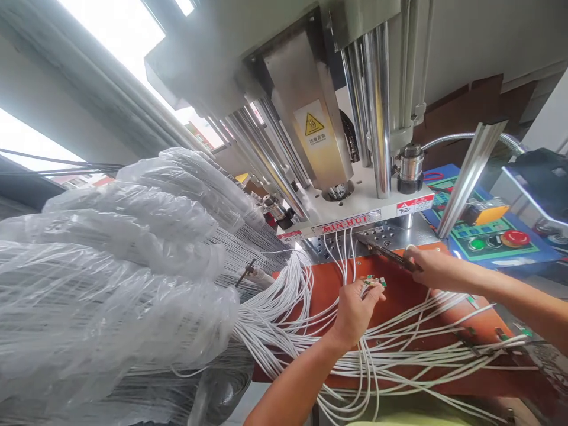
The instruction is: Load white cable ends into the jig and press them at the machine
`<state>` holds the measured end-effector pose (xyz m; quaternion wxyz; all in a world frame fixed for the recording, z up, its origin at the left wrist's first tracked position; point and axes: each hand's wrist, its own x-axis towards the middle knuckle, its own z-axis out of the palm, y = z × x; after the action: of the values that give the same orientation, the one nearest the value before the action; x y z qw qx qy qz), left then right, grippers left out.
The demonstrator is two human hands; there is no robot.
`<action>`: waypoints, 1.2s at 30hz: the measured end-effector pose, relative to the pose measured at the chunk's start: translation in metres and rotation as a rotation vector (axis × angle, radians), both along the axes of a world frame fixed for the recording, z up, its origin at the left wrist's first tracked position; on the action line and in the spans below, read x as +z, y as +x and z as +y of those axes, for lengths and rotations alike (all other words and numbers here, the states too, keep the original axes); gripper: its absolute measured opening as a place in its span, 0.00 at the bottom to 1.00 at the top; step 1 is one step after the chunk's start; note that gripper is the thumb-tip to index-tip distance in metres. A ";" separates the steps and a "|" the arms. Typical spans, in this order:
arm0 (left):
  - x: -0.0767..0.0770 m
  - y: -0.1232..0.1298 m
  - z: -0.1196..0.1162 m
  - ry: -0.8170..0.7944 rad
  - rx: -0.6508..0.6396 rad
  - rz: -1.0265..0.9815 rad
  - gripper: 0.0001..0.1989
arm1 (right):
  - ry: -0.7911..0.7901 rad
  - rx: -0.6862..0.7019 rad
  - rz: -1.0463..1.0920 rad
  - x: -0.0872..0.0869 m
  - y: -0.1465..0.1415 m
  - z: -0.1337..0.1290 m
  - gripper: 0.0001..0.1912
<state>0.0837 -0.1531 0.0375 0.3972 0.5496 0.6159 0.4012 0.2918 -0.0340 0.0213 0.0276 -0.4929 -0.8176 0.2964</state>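
My left hand (355, 310) is closed, pinching several white cable ends that carry small green circuit boards (377, 282). To its right, my right hand (428, 267) is wrapped round the near end of a long dark metal bar-like tool (393, 255). That tool's far end reaches in under the press head; its exact kind is hard to make out. White cables (345, 251) run up from near my left hand beneath the press plate. More white cables (399, 358) lie fanned across the orange-brown work surface (323, 296), some tipped with green boards (473, 302).
The press (350, 219), with steel columns (377, 112) and a heat warning label (316, 125), stands ahead. Large plastic-wrapped cable bundles (168, 319) fill the left side. On the right are a blue control panel (528, 257) with a red button (515, 238) and an aluminium post (465, 177).
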 end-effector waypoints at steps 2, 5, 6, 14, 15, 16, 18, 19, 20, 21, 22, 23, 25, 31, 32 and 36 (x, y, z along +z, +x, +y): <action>-0.001 -0.001 -0.001 0.045 -0.034 0.045 0.13 | -0.166 -0.014 0.109 0.003 -0.005 -0.013 0.11; -0.006 -0.001 0.002 0.022 -0.081 0.042 0.12 | -0.200 -0.009 0.288 -0.004 -0.011 -0.031 0.11; -0.008 -0.001 0.003 0.017 -0.095 0.050 0.11 | -0.172 -0.010 0.327 -0.009 -0.013 -0.036 0.12; -0.019 0.002 0.017 0.022 -0.171 0.162 0.09 | -0.115 -0.066 0.358 -0.021 -0.020 -0.051 0.19; -0.019 0.003 0.019 0.021 -0.173 0.168 0.10 | -0.127 -0.068 0.349 -0.018 -0.019 -0.051 0.19; -0.019 0.004 0.020 0.019 -0.176 0.174 0.10 | -0.138 -0.067 0.348 -0.014 -0.019 -0.052 0.18; -0.020 0.005 0.022 0.017 -0.182 0.181 0.10 | -0.148 -0.054 0.359 -0.008 -0.018 -0.051 0.17; -0.020 0.005 0.022 0.017 -0.185 0.185 0.10 | -0.151 -0.048 0.362 -0.007 -0.018 -0.051 0.17; -0.020 0.005 0.023 0.019 -0.185 0.194 0.11 | -0.152 -0.045 0.363 -0.006 -0.017 -0.051 0.17; -0.020 0.005 0.023 0.023 -0.182 0.204 0.11 | -0.153 -0.045 0.363 -0.006 -0.017 -0.051 0.17; -0.020 0.005 0.023 0.027 -0.178 0.215 0.11 | -0.153 -0.046 0.362 -0.006 -0.017 -0.050 0.17; -0.020 0.005 0.023 0.030 -0.177 0.222 0.11 | -0.149 -0.046 0.363 -0.007 -0.017 -0.050 0.17; -0.020 0.005 0.022 0.035 -0.182 0.225 0.11 | -0.133 -0.044 0.361 -0.009 -0.017 -0.050 0.18; -0.021 0.005 0.023 0.060 -0.162 0.245 0.11 | -0.131 -0.056 0.297 -0.008 -0.018 -0.051 0.20; -0.021 0.005 0.024 0.060 -0.161 0.240 0.11 | -0.138 -0.050 0.274 -0.007 -0.019 -0.051 0.21; -0.022 0.005 0.025 0.040 -0.175 0.205 0.10 | -0.149 -0.031 0.174 0.000 -0.020 -0.052 0.22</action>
<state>0.0889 -0.1281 0.0154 0.3544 0.6470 0.5948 0.3192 0.2718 -0.0863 0.0217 0.0662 -0.4788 -0.7799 0.3976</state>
